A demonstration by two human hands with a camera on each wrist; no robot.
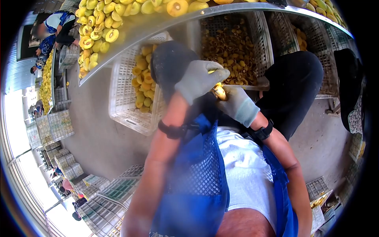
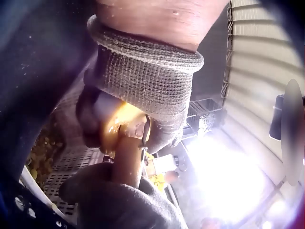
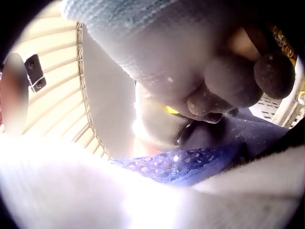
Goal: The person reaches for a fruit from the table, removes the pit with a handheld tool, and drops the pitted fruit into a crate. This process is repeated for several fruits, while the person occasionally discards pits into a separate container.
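Observation:
My gloved left hand point(image 1: 199, 81) grips a yellow peach piece point(image 2: 125, 119), mostly hidden by the curled fingers. Beside it, over my lap, my gloved right hand point(image 1: 239, 104) holds a pitting tool by its tan wooden handle point(image 1: 221, 93). In the left wrist view a thin curved metal blade point(image 2: 145, 133) rises from that handle, right at the wet flesh of the peach. The right wrist view shows the fingers point(image 3: 233, 78) curled round the handle, whose working end is hidden there.
A metal-edged table point(image 1: 158, 29) piled with halved yellow peaches point(image 1: 96, 29) stands in front. Below it are a white crate point(image 1: 132, 122) of peaches and another crate point(image 1: 258, 43) of brownish scraps. Stacked crates point(image 1: 100, 209) and other people point(image 1: 59, 23) are to the left.

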